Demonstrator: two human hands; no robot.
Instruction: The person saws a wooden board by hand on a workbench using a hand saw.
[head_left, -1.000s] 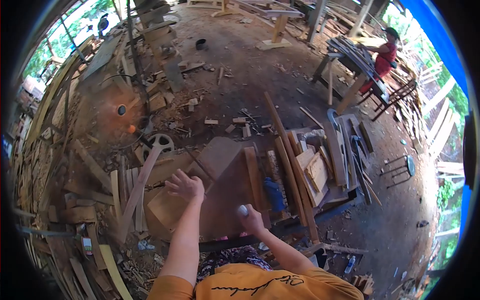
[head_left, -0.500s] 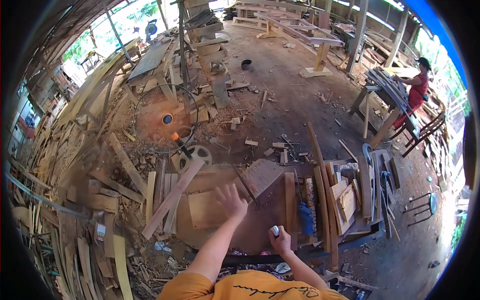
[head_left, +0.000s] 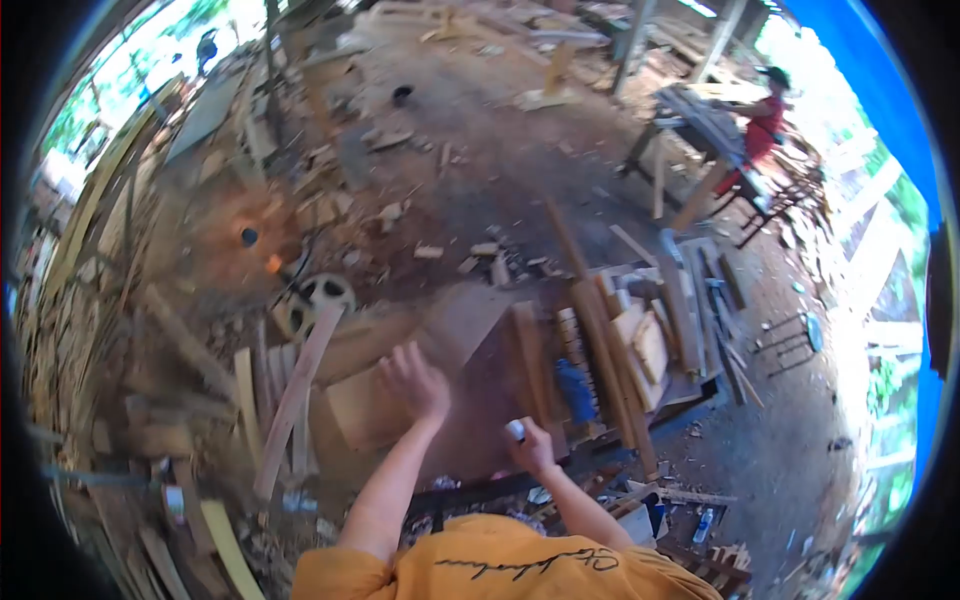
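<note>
My left hand (head_left: 415, 383) is open, its fingers spread over the workbench. It overlaps the right edge of a flat wooden panel (head_left: 352, 412). Lower and to the right, my right hand (head_left: 535, 449) is closed round a small object with a white end (head_left: 516, 431); most of it is hidden in the fist, and I cannot tell its kind. Just above the hands lies a slanted wooden board (head_left: 460, 322) on the brown bench top (head_left: 478, 425). A blue bottle-shaped thing (head_left: 575, 392) rests to the right of my right hand.
Stacked planks (head_left: 603, 350) fill the bench's right end, and a long plank (head_left: 297, 400) slants at its left. Beyond stands a spoked wheel (head_left: 327, 297) near a blurred round machine (head_left: 249, 237). A person in red (head_left: 763, 128) is at a far table (head_left: 700, 125). A stool (head_left: 812, 332) stands right.
The whole view has swung, so the bench and surroundings appear farther left and slightly tilted. My left hand stays spread and my right hand stays closed on the white-ended object.
</note>
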